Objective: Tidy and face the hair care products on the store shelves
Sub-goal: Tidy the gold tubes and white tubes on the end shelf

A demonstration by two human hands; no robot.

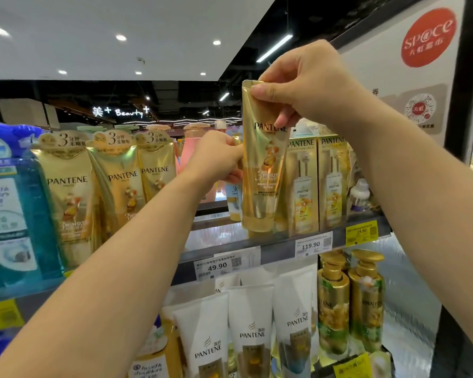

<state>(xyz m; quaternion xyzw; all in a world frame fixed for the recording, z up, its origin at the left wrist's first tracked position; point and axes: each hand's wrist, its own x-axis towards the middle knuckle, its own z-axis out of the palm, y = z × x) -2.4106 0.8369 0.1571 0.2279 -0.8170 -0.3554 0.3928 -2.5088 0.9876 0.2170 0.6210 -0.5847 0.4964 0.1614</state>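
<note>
A gold Pantene tube (262, 170) is held cap-down just above the front edge of the upper shelf (257, 242), its crimped top pinched between the thumb and curled fingers (265, 91) of the right hand (306, 85). The left hand (216, 159) is seen from the back, touching the tube's left edge; its fingers are curled round something gold and narrow behind the tube, though what that is cannot be told. Below the right fingers, a bare stretch of shelf lies open to the left of the tube's cap. Further left, past the left hand, three gold Pantene tubes (107, 181) stand in a row, topped with cards showing a large "3". Right of the held tube, two gold Pantene boxes (320, 184) stand close together at the shelf edge. On the tube, "PANTENE" and "3 MINUTE" can be read. Price tags (313, 244) on the shelf rail read "49.90", "119.90" and "19.90". Beneath the rail, white Pantene tubes (250, 326) and gold pump bottles (350, 301) are ranged. Blue Head & Shoulders bottles (8, 208) stand at the far left. A red "SP@CE" sign (428, 36) is fixed above the right hand.
</note>
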